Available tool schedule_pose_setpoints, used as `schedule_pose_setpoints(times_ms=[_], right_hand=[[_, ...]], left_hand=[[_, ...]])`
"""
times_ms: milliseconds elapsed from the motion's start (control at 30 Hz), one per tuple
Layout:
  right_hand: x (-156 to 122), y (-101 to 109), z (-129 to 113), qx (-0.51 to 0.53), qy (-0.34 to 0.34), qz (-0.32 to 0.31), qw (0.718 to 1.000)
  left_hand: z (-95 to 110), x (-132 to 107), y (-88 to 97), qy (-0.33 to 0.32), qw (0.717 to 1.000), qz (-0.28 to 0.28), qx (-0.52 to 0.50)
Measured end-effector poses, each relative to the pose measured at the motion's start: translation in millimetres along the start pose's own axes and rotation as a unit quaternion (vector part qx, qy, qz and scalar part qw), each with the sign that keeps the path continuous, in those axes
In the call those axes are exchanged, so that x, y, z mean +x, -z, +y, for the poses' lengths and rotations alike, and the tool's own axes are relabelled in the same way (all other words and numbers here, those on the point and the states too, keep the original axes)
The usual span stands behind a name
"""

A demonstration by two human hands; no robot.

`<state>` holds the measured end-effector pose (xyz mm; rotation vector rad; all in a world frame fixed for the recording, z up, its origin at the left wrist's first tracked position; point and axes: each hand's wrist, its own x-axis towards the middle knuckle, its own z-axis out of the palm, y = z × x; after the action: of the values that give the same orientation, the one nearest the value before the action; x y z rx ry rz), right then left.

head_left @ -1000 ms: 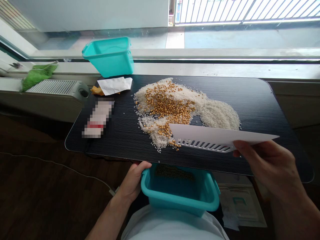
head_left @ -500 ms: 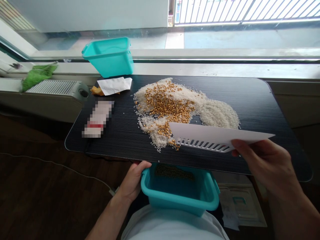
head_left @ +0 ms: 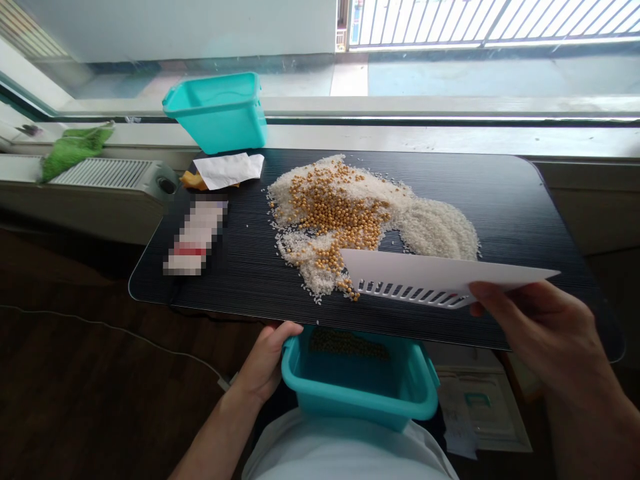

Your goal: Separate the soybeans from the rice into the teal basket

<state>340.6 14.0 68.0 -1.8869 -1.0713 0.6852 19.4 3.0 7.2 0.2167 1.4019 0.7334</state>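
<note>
My right hand pinches the right end of a flat white plastic piece with a row of slots along its lower edge. Its left end is beside some yellow soybeans, which lie mixed on a heap of white rice. Below the table's near edge, my left hand grips the left rim of a teal plastic bin. Small dark greenish beans lie at the far side of the bin's floor. The fingers under the rim are hidden.
A second teal bin stands on the windowsill at the back left. White paper over something yellow and a blurred-out flat item lie on the dark table. A green cloth hangs on the radiator.
My right hand has shifted slightly right and toward me with the white slotted piece. My left hand and the bin stay where they were.
</note>
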Motion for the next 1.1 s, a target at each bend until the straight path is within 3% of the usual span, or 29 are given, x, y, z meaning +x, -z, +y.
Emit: schedule_pose_setpoints(times_ms=[133, 267, 433, 633, 767, 967, 1100], right_hand=[[-6, -1, -6, 0.001, -0.008, -0.003, 1.0], [-11, 0, -10, 0.007, 0.004, 0.038, 0.999], [-4, -1, -4, 0.015, -0.012, -0.013, 1.0], [-19, -14, -23, 0.039, 0.016, 0.01, 0.999], [-22, -25, -30, 0.044, 0.039, -0.02, 0.998], [-9, -28, -18, 0.027, 0.132, -0.123, 0.983], [-10, -24, -15, 0.037, 0.13, -0.114, 0.984]], left_hand=[[1, 0, 0.9, -0.002, 1.0, 0.0, 0.0], [0, 1, 2.6, -0.004, 1.0, -0.002, 0.01], [1, 0, 1.8, 0.0, 1.0, 0.002, 0.01], [-1, 0, 2.4, -0.008, 1.0, -0.007, 0.01], [-1, 0, 2.6, -0.011, 1.0, -0.011, 0.007], [0, -1, 0.8, -0.008, 1.0, -0.014, 0.004], [0, -1, 0.3, -0.017, 1.0, -0.014, 0.004]])
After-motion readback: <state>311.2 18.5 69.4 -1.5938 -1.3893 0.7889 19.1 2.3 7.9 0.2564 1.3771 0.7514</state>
